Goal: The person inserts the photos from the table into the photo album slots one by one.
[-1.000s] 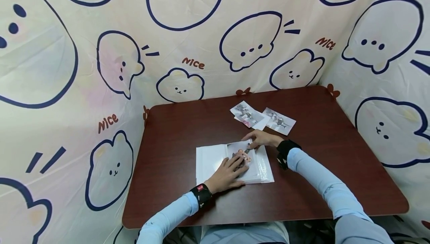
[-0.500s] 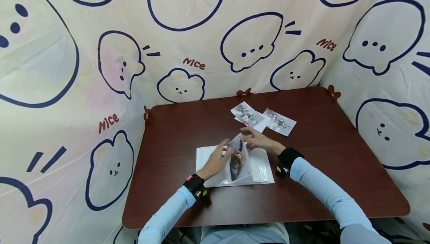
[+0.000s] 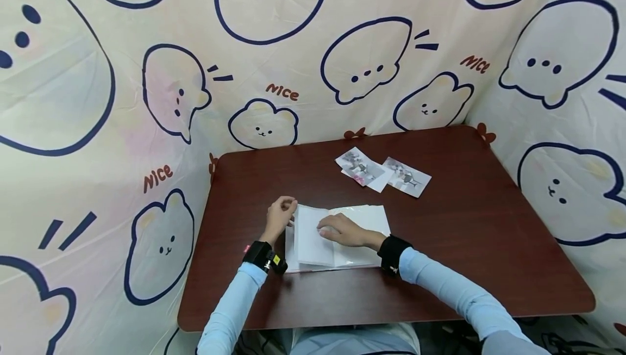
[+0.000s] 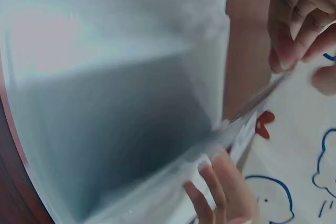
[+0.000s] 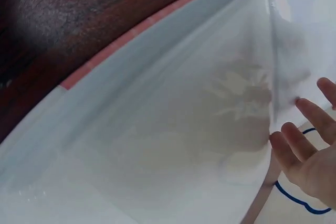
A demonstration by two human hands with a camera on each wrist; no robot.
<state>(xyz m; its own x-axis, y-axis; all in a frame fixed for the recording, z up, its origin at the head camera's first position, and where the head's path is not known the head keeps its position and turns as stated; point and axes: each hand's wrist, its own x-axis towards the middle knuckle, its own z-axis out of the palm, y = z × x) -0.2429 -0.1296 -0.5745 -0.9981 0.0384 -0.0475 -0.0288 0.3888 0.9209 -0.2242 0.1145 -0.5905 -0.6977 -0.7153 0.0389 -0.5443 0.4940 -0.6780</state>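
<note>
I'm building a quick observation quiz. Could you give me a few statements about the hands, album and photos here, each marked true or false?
1. The white album lies open on the table. True.
2. The right hand is lifting a loose photo. False: it is over the open album.
3. Loose photos lie beyond the album. True.
4. The left hand rests on the photos. False: it holds the corner of a page.
5. The sleeves are light blue. True.
6. The wall covering is plain. False: it bears cartoon figures.
</note>
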